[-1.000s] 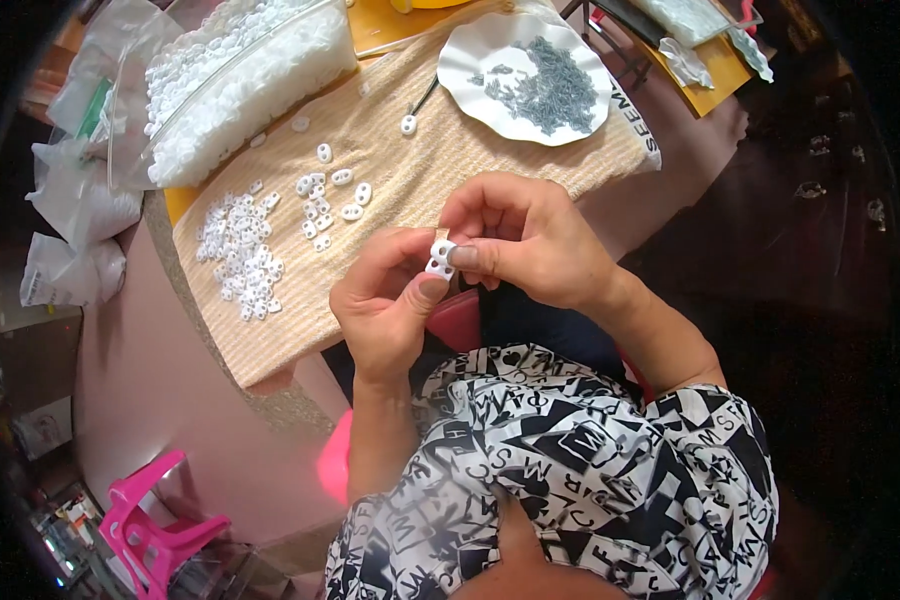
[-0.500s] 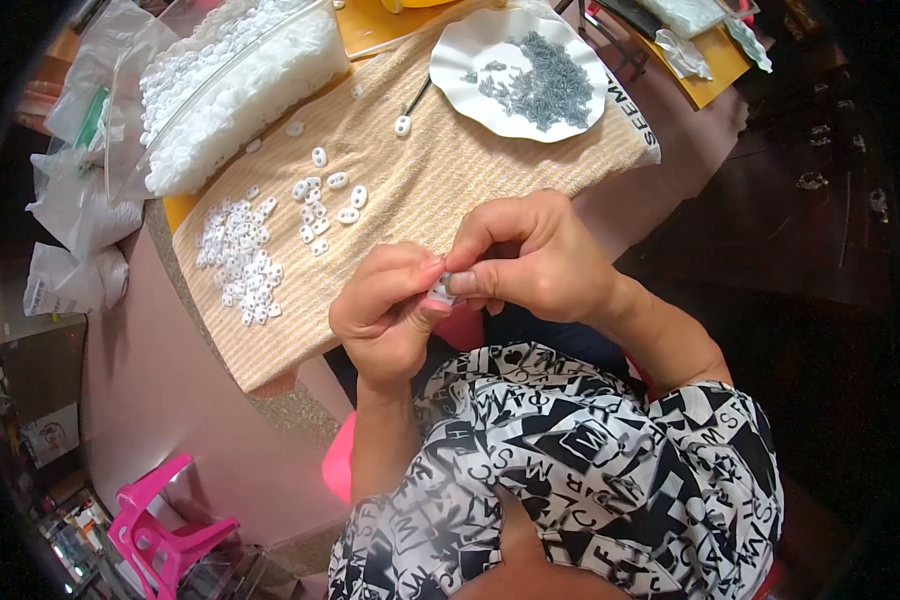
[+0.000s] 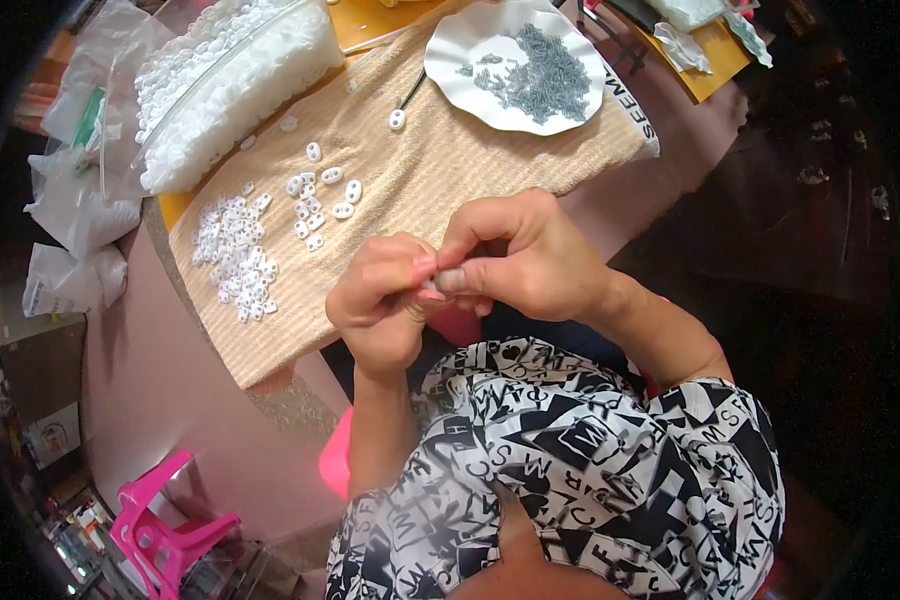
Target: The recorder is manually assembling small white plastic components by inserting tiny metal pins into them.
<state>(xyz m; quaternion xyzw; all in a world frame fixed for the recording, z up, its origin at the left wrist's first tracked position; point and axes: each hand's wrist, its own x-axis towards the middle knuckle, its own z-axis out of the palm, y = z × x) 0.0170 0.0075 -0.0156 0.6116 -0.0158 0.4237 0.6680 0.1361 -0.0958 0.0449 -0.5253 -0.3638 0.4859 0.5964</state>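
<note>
My left hand is closed in a pinch on a small white plastic piece, held just off the near edge of the cloth. From the other side my right hand pinches the same piece between thumb and forefinger. The fingers cover most of it. Beyond my hands, a small group of white oval two-hole pieces lies on the striped yellowish cloth. A larger pile of small white pieces with dark holes spreads to the left.
A white wavy-rimmed plate with many slender grey bits stands at the far right of the cloth. A thin dark tool points at one oval piece. At the far left is a clear container of white pieces. A pink chair stands lower left.
The white piece showed more between my fingertips before. Now my right thumb and fingers cover most of it. The things on the cloth appear shifted slightly up and left.
</note>
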